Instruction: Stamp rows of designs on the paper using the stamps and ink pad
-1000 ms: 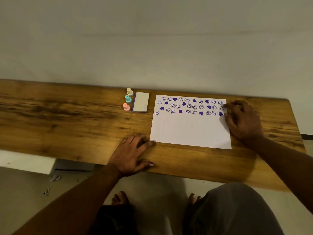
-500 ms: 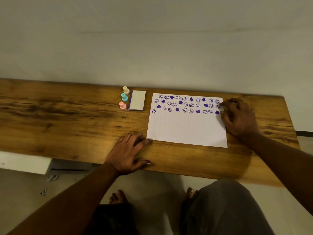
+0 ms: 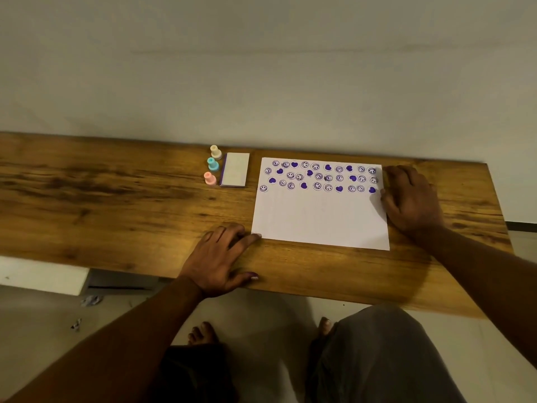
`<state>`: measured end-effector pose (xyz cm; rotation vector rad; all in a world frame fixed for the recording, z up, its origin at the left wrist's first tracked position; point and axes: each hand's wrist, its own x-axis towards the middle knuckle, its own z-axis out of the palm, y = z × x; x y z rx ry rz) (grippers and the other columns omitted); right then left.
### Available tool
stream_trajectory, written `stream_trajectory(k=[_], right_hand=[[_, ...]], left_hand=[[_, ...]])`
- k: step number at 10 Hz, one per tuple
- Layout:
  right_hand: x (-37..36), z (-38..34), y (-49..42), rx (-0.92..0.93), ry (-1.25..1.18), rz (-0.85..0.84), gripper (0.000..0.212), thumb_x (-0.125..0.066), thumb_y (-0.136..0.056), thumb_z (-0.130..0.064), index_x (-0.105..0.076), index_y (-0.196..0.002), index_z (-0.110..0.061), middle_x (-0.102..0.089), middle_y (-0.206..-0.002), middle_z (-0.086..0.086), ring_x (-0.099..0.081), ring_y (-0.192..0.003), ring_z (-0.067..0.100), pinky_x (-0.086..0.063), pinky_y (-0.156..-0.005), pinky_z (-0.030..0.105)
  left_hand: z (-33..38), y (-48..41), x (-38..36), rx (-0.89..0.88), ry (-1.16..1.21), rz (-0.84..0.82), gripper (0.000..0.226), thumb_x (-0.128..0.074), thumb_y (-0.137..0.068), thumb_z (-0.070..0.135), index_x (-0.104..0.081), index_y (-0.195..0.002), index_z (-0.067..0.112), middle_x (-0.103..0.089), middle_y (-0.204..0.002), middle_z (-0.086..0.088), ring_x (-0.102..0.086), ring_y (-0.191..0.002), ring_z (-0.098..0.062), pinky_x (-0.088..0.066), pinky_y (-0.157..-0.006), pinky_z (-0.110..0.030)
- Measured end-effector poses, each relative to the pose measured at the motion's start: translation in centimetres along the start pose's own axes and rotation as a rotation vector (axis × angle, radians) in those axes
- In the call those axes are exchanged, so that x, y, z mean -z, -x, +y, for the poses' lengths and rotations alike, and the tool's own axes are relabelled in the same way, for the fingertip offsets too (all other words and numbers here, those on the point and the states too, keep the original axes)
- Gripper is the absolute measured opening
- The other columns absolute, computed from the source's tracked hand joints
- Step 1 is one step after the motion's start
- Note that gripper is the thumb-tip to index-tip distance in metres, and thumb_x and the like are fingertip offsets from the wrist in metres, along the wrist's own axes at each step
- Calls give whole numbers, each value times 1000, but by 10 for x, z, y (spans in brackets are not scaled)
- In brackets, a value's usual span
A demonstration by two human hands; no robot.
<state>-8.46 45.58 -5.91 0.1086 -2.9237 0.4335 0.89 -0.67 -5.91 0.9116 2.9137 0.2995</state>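
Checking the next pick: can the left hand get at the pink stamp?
Probably yes: the left hand lies flat and empty, with only bare table between it and the pink stamp.

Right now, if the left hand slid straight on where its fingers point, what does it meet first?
The paper: the left hand lies flat on the table, fingers aimed at the sheet's near left corner, forefinger seemingly touching it.
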Motion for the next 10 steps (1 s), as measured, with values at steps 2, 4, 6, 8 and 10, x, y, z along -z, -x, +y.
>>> stream_trajectory(k=[2, 4, 6, 8, 10], right_hand=[[3, -2, -1, -50, 23, -53, 59, -50, -94, -41, -47, -144, -11, -51, -142, 17, -54, -118, 43, -48, -90, 53], [13, -20, -3, -165, 51, -132, 67, -43, -93, -44, -45, -149, -6, -49, -145, 21, -54, -115, 45, -47, -88, 53], [59, -91, -22, -593, -50, -369, 65, -45, -105, -43, -26, -160, -15, -34, -158, 17, -38, -140, 41, -34, -111, 56], [159, -170, -28, -819, -222, -501, 61, -51, -104, -38, -33, -156, -12, -32, -158, 17, -31, -145, 38, -31, -117, 52], [263, -246, 5, -525, -173, -531, 62, -53, -101, -36, -33, -156, -18, -37, -158, 7, -31, -147, 29, -32, -115, 52]], left_hand=[[1, -3, 1, 39, 23, -1, 96, -45, -90, 84, -34, -160, 19, -49, -146, -10, -53, -122, -29, -47, -99, -48], [10, -9, 15, 128, 92, -65, 97, -41, -94, 82, -32, -160, 11, -51, -147, -14, -54, -120, -31, -49, -101, -49], [40, -38, 81, 361, 114, -338, 87, -40, -94, 79, -35, -157, 19, -45, -155, -8, -48, -135, -28, -48, -108, -44], [80, -54, 196, 451, 97, -357, 85, -40, -94, 79, -40, -155, 19, -47, -154, -8, -47, -138, -28, -49, -105, -44], [116, -54, 301, 376, 54, -329, 82, -41, -95, 78, -45, -152, 19, -50, -149, -4, -47, -135, -23, -50, -102, -42]])
